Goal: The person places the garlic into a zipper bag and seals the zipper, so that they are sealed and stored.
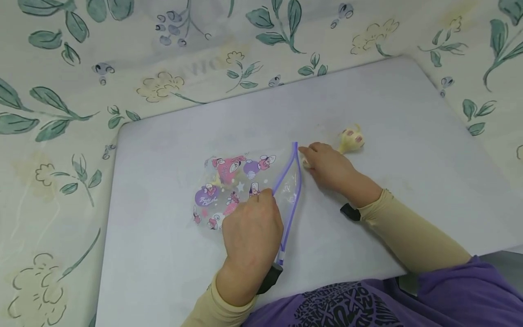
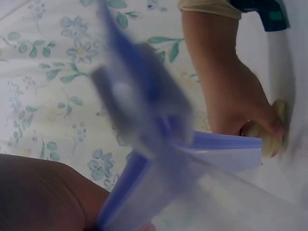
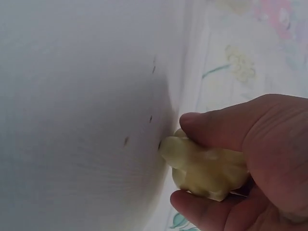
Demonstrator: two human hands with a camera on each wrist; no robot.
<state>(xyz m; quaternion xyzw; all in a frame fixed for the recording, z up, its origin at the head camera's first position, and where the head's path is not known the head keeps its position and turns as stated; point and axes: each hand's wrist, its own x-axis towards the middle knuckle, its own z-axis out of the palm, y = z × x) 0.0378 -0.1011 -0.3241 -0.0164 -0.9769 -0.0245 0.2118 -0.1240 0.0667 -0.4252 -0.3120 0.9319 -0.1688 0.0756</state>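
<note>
A clear zip bag [image 1: 240, 187] printed with pink and purple cartoon figures lies on the white table, its purple zip edge [image 1: 293, 213] parted into a gap facing right. My left hand [image 1: 253, 236] pinches the near side of that opening. Just right of the bag's mouth, my right hand [image 1: 328, 168] grips a small lumpy pale-yellow toy [image 3: 204, 166] between thumb and fingers, low over the table. Beyond that hand lies another yellow toy [image 1: 352, 139] with pinkish-brown spots. Something yellowish shows faintly through the bag's film; its shape is unclear.
The white table [image 1: 155, 272] has a rounded far edge, with floral-patterned cloth [image 1: 163, 54] behind it and at both sides. Dark wrist devices sit at both wrists. The person's purple shirt [image 1: 343, 304] is at the near edge.
</note>
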